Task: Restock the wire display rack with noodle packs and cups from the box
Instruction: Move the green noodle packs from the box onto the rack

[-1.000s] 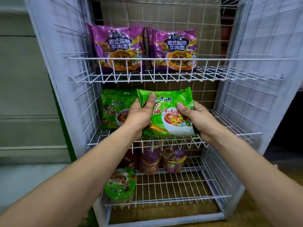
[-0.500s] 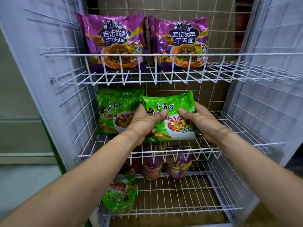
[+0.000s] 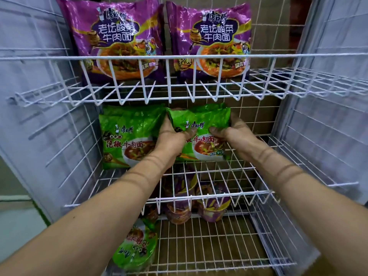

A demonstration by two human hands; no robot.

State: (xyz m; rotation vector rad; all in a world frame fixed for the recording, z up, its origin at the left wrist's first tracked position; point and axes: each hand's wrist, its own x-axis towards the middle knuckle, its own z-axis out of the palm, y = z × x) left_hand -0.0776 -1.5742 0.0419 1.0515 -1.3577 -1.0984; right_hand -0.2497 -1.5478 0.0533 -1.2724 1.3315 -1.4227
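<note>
A green noodle pack [image 3: 201,124] stands upright at the back of the white wire rack's middle shelf [image 3: 215,194]. My left hand [image 3: 173,138] grips its left edge and my right hand [image 3: 231,132] grips its right edge, thumbs across the front. Another green pack [image 3: 127,136] leans against the back just to its left, touching it. Two purple noodle packs [image 3: 115,36] [image 3: 213,36] stand side by side on the top shelf [image 3: 179,56].
On the bottom shelf [image 3: 209,248] stand purple noodle cups [image 3: 213,206] at the back and a green cup [image 3: 135,248] at the front left. Wire side panels [image 3: 49,126] close the rack left and right. The middle shelf's right part holds nothing.
Both hands have pushed the green pack deeper into the middle shelf and set it more upright beside the other green pack. The camera has moved closer to the rack.
</note>
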